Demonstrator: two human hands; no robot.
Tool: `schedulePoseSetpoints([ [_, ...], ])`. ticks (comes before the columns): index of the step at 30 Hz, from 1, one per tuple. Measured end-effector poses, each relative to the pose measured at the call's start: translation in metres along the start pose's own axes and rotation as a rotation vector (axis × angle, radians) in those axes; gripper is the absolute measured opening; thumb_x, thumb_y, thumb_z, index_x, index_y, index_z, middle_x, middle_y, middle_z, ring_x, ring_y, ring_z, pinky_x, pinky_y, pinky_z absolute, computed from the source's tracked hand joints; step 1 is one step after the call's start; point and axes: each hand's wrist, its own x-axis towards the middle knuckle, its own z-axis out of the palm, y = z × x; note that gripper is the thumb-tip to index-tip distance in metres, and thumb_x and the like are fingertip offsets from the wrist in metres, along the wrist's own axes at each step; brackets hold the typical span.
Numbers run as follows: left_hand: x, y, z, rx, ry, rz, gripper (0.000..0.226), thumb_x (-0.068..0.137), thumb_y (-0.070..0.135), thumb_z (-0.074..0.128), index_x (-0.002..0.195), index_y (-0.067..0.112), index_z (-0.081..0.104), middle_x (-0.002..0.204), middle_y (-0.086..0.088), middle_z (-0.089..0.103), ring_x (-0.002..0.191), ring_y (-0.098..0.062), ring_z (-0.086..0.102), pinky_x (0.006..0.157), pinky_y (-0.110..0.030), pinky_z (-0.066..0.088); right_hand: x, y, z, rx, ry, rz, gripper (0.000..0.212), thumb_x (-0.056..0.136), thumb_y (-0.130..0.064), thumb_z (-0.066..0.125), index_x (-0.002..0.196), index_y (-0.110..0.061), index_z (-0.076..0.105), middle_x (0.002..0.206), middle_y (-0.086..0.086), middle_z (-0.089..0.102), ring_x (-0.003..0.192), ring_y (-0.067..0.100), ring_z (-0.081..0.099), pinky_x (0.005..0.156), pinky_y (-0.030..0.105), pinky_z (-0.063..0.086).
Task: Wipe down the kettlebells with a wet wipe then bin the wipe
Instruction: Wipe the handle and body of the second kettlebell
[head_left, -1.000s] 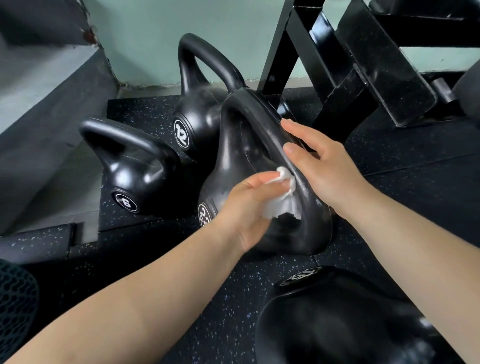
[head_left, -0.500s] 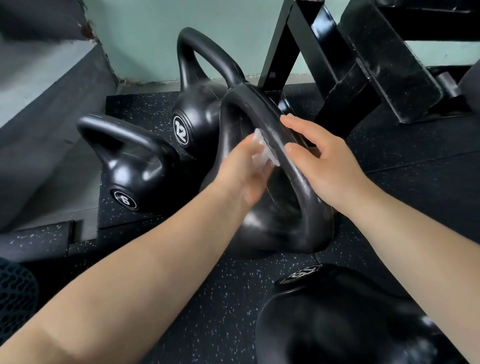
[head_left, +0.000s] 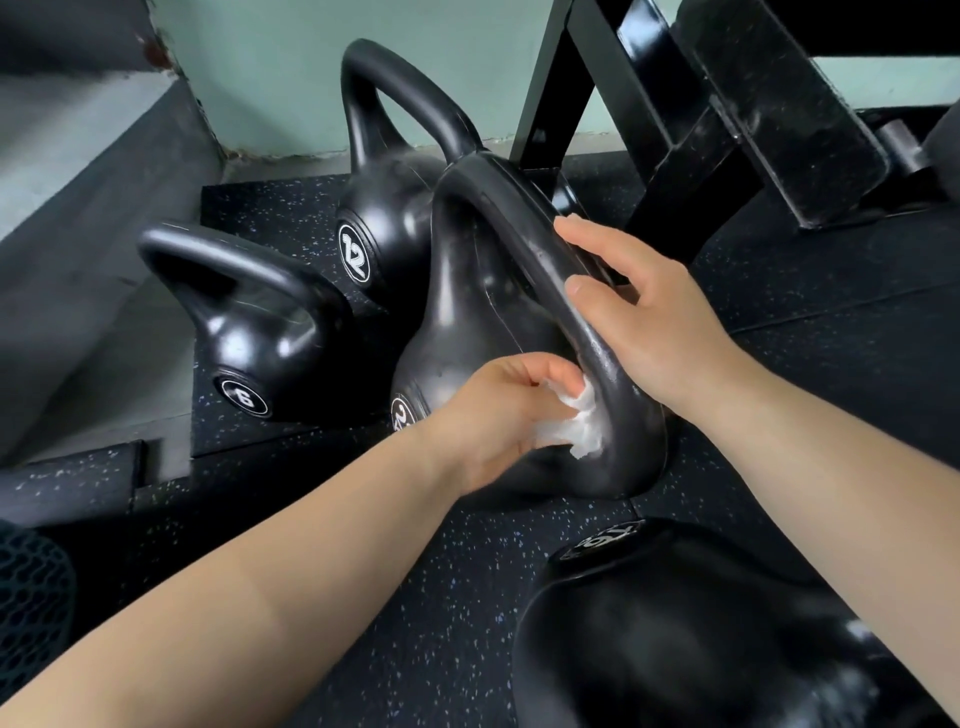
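Both hands are on the large kettlebell (head_left: 467, 312) in the middle of the speckled black floor (head_left: 415, 597); the left hand (head_left: 498, 410) has its fingers curled round a crumpled white wet wipe (head_left: 576, 431) and presses it against the inner side of the handle, low down where the handle meets the body; the right hand (head_left: 644, 322) holds the same handle higher up from the outer side, thumb on the near face, index finger laid along the bar, the other fingers going out of sight behind it. The two hands are close but not touching, with the handle between them; wet streaks shine on the handle beside the thumb.

The large kettlebell's round label is partly hidden by the left wrist, so only a 2 can be read. Just behind it, touching or nearly so, stands the kettlebell marked 12 (head_left: 384, 218), upright near the pale green wall (head_left: 285, 78); to the left sits the smaller kettlebell marked 6 (head_left: 270, 353), on a raised mat next to a grey step (head_left: 78, 182). A fourth kettlebell (head_left: 675, 623), blurred, fills the lower right corner, nearest the camera; its label seems to read 16. A black metal rack frame (head_left: 675, 130) stands at the upper right; a dark mesh surface (head_left: 26, 597) shows at the lower left edge.
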Motion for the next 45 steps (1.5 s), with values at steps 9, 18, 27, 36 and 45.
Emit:
schedulePoseSetpoints([
  [9, -0.001, -0.025, -0.037, 1.562, -0.066, 0.64, 0.024, 0.059, 0.001, 0.036, 0.057, 0.01, 0.058, 0.068, -0.002, 0.067, 0.051, -0.02, 0.062, 0.039, -0.019, 0.046, -0.001, 0.001, 0.002, -0.045, 0.015, 0.016, 0.044, 0.089, -0.022, 0.045, 0.131, -0.035, 0.039, 0.142, -0.018, 0.037, 0.134, 0.003, 0.026, 0.111, 0.027, 0.021],
  [18, -0.006, -0.027, 0.006, 0.354, 0.136, 0.183, 0.045, 0.073, -0.018, 0.052, 0.049, 0.02, 0.059, 0.047, 0.009, 0.061, 0.045, -0.001, 0.052, 0.048, -0.011, 0.042, -0.003, -0.002, 0.002, -0.048, 0.008, 0.013, 0.044, 0.09, -0.021, 0.044, 0.132, -0.033, 0.038, 0.145, -0.015, 0.034, 0.131, -0.003, 0.026, 0.102, 0.014, 0.02],
  [27, 0.004, -0.022, -0.044, 1.481, -0.017, 0.604, 0.018, 0.051, -0.004, 0.051, 0.06, 0.007, 0.062, 0.077, -0.01, 0.072, 0.068, -0.019, 0.066, 0.061, -0.023, 0.048, -0.004, -0.002, 0.002, -0.056, 0.002, 0.015, 0.045, 0.09, -0.023, 0.044, 0.132, -0.036, 0.037, 0.145, -0.018, 0.033, 0.129, -0.006, 0.025, 0.1, 0.014, 0.019],
  [36, 0.05, 0.077, -0.095, 2.052, 0.006, 0.606, 0.049, 0.082, 0.027, 0.029, 0.101, 0.001, 0.066, 0.108, -0.02, 0.068, 0.099, -0.035, 0.064, 0.081, -0.04, 0.055, -0.002, 0.001, 0.002, -0.063, 0.002, 0.012, 0.044, 0.089, -0.024, 0.045, 0.13, -0.039, 0.038, 0.142, -0.023, 0.034, 0.119, -0.016, 0.024, 0.095, 0.005, 0.02],
  [45, 0.061, 0.0, -0.096, 1.783, 0.208, 0.543, 0.041, 0.087, 0.004, 0.037, 0.122, 0.015, 0.056, 0.135, -0.004, 0.052, 0.128, -0.018, 0.044, 0.108, -0.019, 0.025, 0.002, 0.005, 0.002, -0.064, 0.013, -0.008, 0.045, 0.087, -0.023, 0.046, 0.127, -0.041, 0.04, 0.139, -0.024, 0.036, 0.118, -0.019, 0.025, 0.086, -0.012, 0.018],
])
